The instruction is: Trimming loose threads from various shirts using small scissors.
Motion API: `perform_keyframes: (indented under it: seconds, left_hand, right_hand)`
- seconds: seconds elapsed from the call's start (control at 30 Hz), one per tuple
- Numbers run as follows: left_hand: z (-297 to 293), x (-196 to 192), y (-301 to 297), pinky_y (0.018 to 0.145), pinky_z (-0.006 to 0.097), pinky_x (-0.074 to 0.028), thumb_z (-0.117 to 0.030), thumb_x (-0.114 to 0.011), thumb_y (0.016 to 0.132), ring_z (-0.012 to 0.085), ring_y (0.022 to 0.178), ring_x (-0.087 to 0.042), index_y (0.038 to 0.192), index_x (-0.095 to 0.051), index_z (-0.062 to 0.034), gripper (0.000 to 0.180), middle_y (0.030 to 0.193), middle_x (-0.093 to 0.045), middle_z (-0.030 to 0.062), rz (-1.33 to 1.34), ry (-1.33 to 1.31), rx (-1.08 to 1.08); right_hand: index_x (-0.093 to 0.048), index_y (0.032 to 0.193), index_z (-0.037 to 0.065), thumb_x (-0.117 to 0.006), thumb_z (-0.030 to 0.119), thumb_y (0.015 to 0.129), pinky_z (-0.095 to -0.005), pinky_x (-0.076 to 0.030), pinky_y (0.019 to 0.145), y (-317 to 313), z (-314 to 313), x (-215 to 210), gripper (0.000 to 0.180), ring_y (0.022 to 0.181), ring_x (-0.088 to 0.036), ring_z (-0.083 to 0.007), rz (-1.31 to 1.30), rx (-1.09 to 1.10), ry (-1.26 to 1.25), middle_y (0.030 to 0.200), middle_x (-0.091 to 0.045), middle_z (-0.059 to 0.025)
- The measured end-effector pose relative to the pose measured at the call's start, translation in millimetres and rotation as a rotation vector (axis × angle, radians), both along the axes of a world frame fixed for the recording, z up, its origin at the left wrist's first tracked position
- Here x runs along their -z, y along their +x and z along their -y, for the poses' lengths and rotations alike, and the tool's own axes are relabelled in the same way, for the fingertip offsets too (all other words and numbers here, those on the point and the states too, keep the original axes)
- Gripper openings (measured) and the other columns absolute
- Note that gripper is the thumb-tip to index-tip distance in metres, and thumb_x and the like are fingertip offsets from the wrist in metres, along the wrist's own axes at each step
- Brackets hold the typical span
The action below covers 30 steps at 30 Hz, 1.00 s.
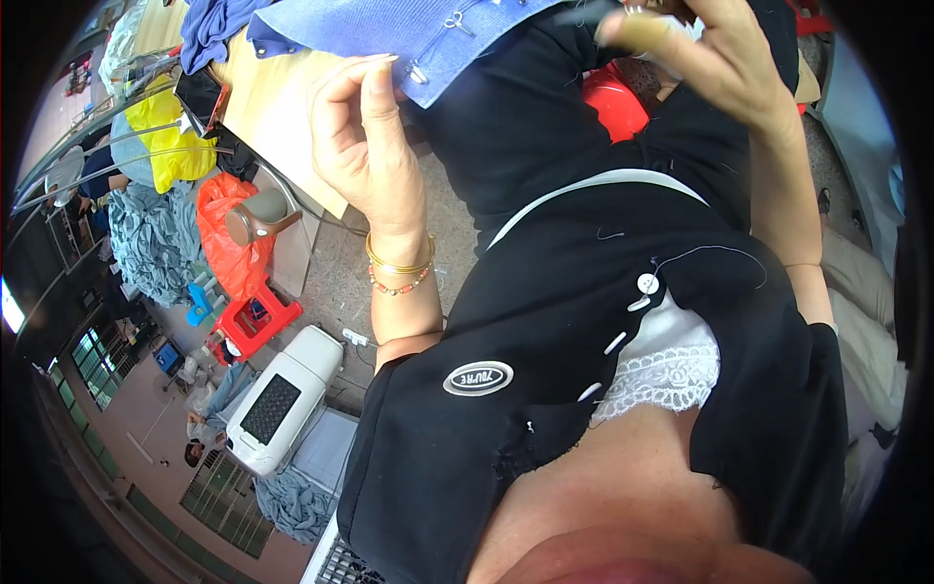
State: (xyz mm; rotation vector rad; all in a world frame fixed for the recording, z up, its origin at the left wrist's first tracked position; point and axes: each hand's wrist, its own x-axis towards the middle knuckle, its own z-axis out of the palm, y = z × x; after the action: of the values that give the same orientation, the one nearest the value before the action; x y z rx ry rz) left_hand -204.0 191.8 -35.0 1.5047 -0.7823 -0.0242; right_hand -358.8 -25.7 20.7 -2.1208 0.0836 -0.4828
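Observation:
A blue ribbed knit garment (379,34) lies across my lap and the table edge at the top of the view. Small metal pieces like pins or clasps sit along it. My left hand (370,146), with bracelets at the wrist, is beside the garment's lower edge, thumb and forefinger pinched together; anything between them is too small to make out. My right hand (715,63) is raised to the right of the garment. Its thumb wears a yellowish cover and is smeared by motion. A blurred greyish thing and a white bit show at its fingers, their kind unclear.
A light wooden table (277,107) is at the upper left, with a dark phone-like object (202,102) on its edge. Beyond lie a yellow bag (170,136), a red bag (229,219), heaped blue-grey cloth (151,238), a red stool (255,316) and a white machine (282,399).

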Motion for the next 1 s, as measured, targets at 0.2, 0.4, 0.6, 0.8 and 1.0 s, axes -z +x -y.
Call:
perform_keyframes:
  seconds: [0.2,0.4,0.6,0.8,1.0]
  left_hand:
    - [3,3,-3,0.073,0.021,-0.047,-0.008,-0.061,0.099,0.0091,0.078,-0.056,0.098,-0.065,0.0027,0.012,0.098,-0.067,0.0080,0.028,0.006,-0.019]
    - [5,10,-4,0.074,0.020,-0.047,-0.009,-0.061,0.099,0.0080,0.081,-0.056,0.099,-0.065,0.0017,0.011,0.099,-0.067,0.0068,0.064,-0.005,-0.055]
    - [5,12,-4,0.075,0.020,-0.046,-0.009,-0.061,0.099,0.0080,0.083,-0.057,0.101,-0.065,0.0016,0.012,0.100,-0.067,0.0068,0.056,-0.019,-0.042]
    - [0,15,-3,0.079,0.021,-0.048,-0.007,-0.060,0.099,0.0095,0.088,-0.059,0.107,-0.064,0.0021,0.012,0.104,-0.067,0.0083,0.020,-0.035,-0.018]
    - [-9,16,-4,0.089,0.024,-0.048,0.004,-0.066,0.091,0.0127,0.098,-0.061,0.121,-0.059,0.0024,0.031,0.112,-0.065,0.0094,0.063,0.069,0.088]
  right_hand:
    - [-0.072,0.100,0.007,-0.081,0.019,0.073,-0.0312,-0.046,0.049,26,-26,16,0.031,0.058,-0.059,-0.0215,0.330,-0.040,-0.349,0.072,-0.057,-0.0044]
    - [-0.072,0.094,0.010,-0.078,0.019,0.076,-0.0317,-0.045,0.046,62,-28,61,0.021,0.054,-0.057,-0.0188,0.961,0.090,-0.631,0.066,-0.052,-0.0022]
    - [-0.073,0.092,0.010,-0.078,0.019,0.076,-0.0310,-0.045,0.046,50,-43,39,0.019,0.054,-0.058,-0.0180,0.391,0.036,-0.304,0.067,-0.052,-0.0011]
    - [-0.073,0.089,0.010,-0.077,0.020,0.075,-0.0303,-0.045,0.046,45,-47,31,0.018,0.055,-0.059,-0.0171,0.393,0.058,-0.564,0.068,-0.054,-0.0009]
    - [-0.070,0.081,0.010,-0.077,0.014,0.076,-0.0319,-0.046,0.047,67,-41,56,0.009,0.055,-0.059,-0.0205,0.916,0.106,-0.576,0.068,-0.056,-0.0032]
